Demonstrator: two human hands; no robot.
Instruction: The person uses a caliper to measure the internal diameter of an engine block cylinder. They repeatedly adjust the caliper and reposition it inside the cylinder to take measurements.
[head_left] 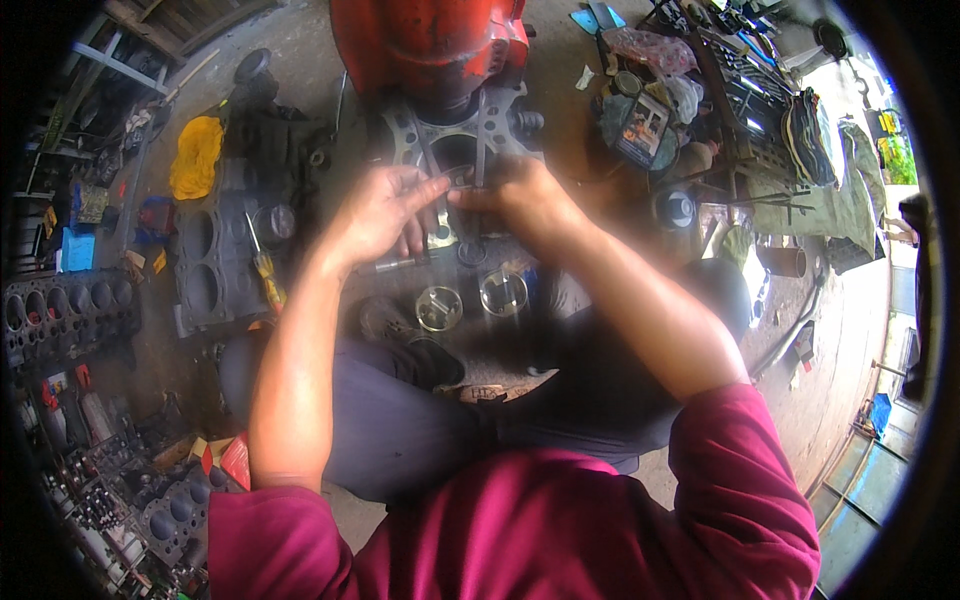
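My left hand [383,210] and my right hand [517,190] meet in front of me, thumbs and fingertips nearly touching. Both are closed in a pinch; whatever lies between the fingertips is too small and blurred to name. Just beyond them is a grey metal engine block [403,135] with a round bore, partly covered by my fingers. Below the hands shows a light metal part [441,230], its shape partly hidden by the left fingers. Nearer to me, two round pistons [439,308] sit side by side between my legs.
A large red machine part [430,45] stands at the far side. To the left are a dark engine block [203,255], a yellow cloth [198,157] and a yellow-handled screwdriver [266,270]. Cans, bags and a bench of tools [745,70] crowd the right.
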